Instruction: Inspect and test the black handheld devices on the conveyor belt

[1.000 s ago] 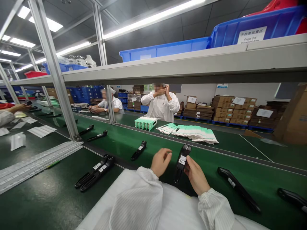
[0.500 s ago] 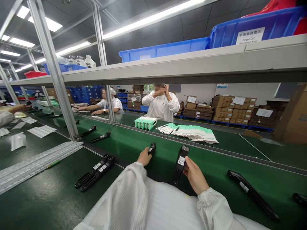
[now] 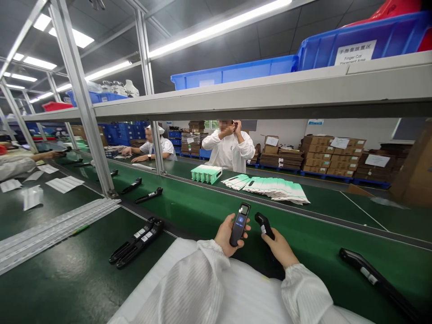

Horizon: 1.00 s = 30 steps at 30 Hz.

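My left hand (image 3: 223, 235) is wrapped round a black handheld device (image 3: 239, 225), held upright. Its face is turned to me and shows a small screen at the top and a blue lit mark below. In my right hand (image 3: 282, 248) is a second black handheld device (image 3: 263, 224) with a bent head and white labels; my fingers cover part of it. The two devices are close together but apart, above the green conveyor belt. A pair of similar black devices (image 3: 138, 240) lies on the green bench to the left.
More black devices (image 3: 371, 276) lie on the belt (image 3: 195, 211), at right and left. Green-and-white cartons (image 3: 276, 190) rest on the far bench. A shelf (image 3: 236, 101) with blue bins crosses overhead, held by metal posts (image 3: 81, 103). Co-workers in white (image 3: 229, 150) are across and at left.
My left hand has drawn its device right and toward me, its screen now facing me. The device in my right hand has tilted, its lower part now hidden. Devices on the belt have shifted rightward.
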Tool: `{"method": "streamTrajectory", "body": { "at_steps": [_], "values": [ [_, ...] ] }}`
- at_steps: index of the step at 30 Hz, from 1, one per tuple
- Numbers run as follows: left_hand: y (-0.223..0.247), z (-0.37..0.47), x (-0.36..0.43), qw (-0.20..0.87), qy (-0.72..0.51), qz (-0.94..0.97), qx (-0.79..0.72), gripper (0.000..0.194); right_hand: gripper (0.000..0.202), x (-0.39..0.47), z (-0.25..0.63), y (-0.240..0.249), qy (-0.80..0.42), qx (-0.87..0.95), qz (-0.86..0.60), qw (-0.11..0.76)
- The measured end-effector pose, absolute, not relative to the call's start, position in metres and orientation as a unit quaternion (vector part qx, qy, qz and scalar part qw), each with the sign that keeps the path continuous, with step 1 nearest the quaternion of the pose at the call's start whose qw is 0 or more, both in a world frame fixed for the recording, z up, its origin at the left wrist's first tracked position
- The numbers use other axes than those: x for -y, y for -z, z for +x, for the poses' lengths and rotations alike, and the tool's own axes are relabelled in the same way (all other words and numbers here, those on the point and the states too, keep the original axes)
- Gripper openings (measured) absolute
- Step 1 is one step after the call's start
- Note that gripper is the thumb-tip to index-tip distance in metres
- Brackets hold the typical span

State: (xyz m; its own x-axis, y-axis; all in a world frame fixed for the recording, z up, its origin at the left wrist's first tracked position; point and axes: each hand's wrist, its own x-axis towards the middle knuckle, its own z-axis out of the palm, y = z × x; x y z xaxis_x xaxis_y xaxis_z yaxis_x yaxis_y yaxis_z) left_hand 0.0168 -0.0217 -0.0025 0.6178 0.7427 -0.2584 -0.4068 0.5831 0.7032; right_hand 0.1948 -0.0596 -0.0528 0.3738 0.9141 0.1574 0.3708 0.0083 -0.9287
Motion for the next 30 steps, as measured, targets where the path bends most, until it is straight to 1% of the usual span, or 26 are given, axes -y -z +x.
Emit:
{"method": "streamTrajectory", "body": {
  "at_steps": [4, 7, 9, 10, 11, 13, 15, 17, 21, 25, 28, 30],
  "values": [
    [0.001, 0.022, 0.028, 0.838, -0.351, 0.315, -0.275, 0.037, 0.03, 0.057, 0.202, 0.061, -0.196, 0.501, -0.675, 0.506],
    [0.001, 0.028, 0.033, 0.817, -0.37, 0.337, -0.287, 0.036, 0.04, 0.059, 0.198, 0.056, -0.138, 0.515, -0.678, 0.506],
    [0.003, 0.032, 0.036, 0.776, -0.399, 0.374, -0.313, 0.035, 0.046, 0.062, 0.192, 0.048, -0.094, 0.531, -0.664, 0.517],
    [0.004, 0.034, 0.037, 0.74, -0.42, 0.405, -0.334, 0.034, 0.047, 0.064, 0.188, 0.043, -0.091, 0.538, -0.65, 0.529],
    [0.005, 0.035, 0.038, 0.691, -0.443, 0.448, -0.353, 0.031, 0.046, 0.065, 0.185, 0.039, -0.113, 0.542, -0.63, 0.545],
    [0.006, 0.036, 0.041, 0.565, -0.491, 0.548, -0.373, 0.029, 0.043, 0.068, 0.177, 0.03, -0.222, 0.533, -0.58, 0.575],
    [0.005, 0.035, 0.046, 0.452, -0.516, 0.633, -0.359, 0.037, 0.044, 0.071, 0.169, 0.024, -0.342, 0.498, -0.529, 0.596],
    [0.002, 0.035, 0.052, 0.396, -0.519, 0.677, -0.339, 0.043, 0.045, 0.075, 0.162, 0.018, -0.419, 0.457, -0.482, 0.619],
    [-0.003, 0.037, 0.065, 0.386, -0.494, 0.709, -0.322, 0.048, 0.041, 0.084, 0.153, 0.006, -0.485, 0.403, -0.406, 0.662],
    [-0.001, 0.04, 0.068, 0.407, -0.487, 0.709, -0.306, 0.049, 0.036, 0.087, 0.151, 0.002, -0.509, 0.373, -0.397, 0.667],
    [0.004, 0.039, 0.057, 0.459, -0.503, 0.657, -0.324, 0.042, 0.035, 0.086, 0.152, 0.004, -0.5, 0.385, -0.396, 0.668],
    [0.007, 0.035, 0.045, 0.511, -0.517, 0.583, -0.361, 0.043, 0.035, 0.084, 0.153, 0.006, -0.491, 0.395, -0.401, 0.665]
  ]
}}
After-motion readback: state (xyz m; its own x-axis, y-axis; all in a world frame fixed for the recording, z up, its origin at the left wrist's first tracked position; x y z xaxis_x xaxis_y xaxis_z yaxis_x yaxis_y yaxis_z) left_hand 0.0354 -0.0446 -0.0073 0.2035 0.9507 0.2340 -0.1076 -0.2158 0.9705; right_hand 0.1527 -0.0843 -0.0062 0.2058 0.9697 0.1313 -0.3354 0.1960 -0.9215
